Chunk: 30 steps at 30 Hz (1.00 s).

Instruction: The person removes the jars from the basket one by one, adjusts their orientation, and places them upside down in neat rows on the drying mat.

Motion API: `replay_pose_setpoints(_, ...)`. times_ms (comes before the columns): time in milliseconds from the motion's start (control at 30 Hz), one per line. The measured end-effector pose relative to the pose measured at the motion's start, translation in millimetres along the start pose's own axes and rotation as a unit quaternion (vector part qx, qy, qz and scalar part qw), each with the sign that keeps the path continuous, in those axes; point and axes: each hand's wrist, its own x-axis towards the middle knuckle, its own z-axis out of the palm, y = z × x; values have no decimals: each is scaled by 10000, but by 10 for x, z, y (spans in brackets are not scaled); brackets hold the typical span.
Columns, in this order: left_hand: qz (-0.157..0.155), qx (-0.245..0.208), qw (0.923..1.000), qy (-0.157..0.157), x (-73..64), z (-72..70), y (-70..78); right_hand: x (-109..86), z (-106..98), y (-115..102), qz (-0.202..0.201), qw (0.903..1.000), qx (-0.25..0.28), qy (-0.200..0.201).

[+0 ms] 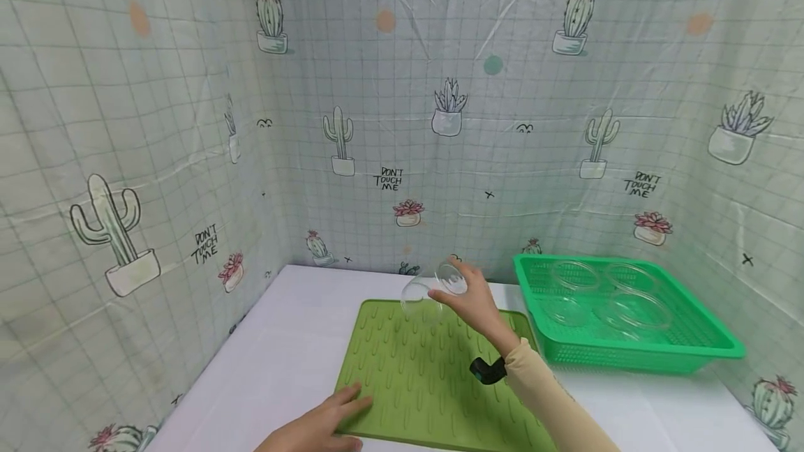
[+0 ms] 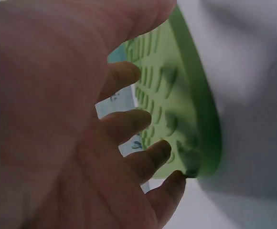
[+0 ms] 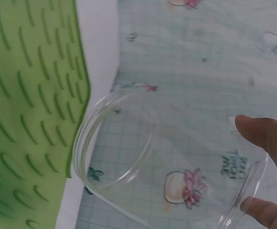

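Note:
My right hand is raised over the far part of a green ridged mat. Thumb and fingers grip a clear, deep bowl by its narrower end. Tilted on its side, the bowl has its wide mouth facing left and downward in the head view. Up close in the right wrist view, the bowl is see-through, with the thumb and one finger at its far end. My left hand lies at the mat's near left corner, fingers spread and nothing held. Its fingertips overlap the mat's edge in the left wrist view.
A green plastic basket stands to the right of the mat, holding several clear round bowls. White tabletop surrounds the mat. Cactus-patterned curtains close off the back and both sides.

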Motion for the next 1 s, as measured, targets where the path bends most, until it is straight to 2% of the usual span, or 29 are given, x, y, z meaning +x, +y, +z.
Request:
replay_pose_setpoints(200, 218, 875, 9959, 27, 25, 119, -51, 80, 297, -30, -367, 9980, -491, 148)
replay_pose_setpoints(333, 213, 1206, 9924, 77, 38, 136, -46, 132, 451, -60, -460, 9965, -696, -14)
replay_pose_setpoints(567, 350, 1448, 9881, 392, 79, 156, -77, 203, 675, -96, -581, 9953, -745, -227)
replay_pose_setpoints(800, 551, 1551, 9832, 785, 99, 181, -138, 188, 819, -108, -893, 9896, -1071, -349)
replay_pose_setpoints(1000, 512, 1491, 9835, 882, 116, 193, -164, 165, 904, -114, -1151, 9859, -1178, -308)
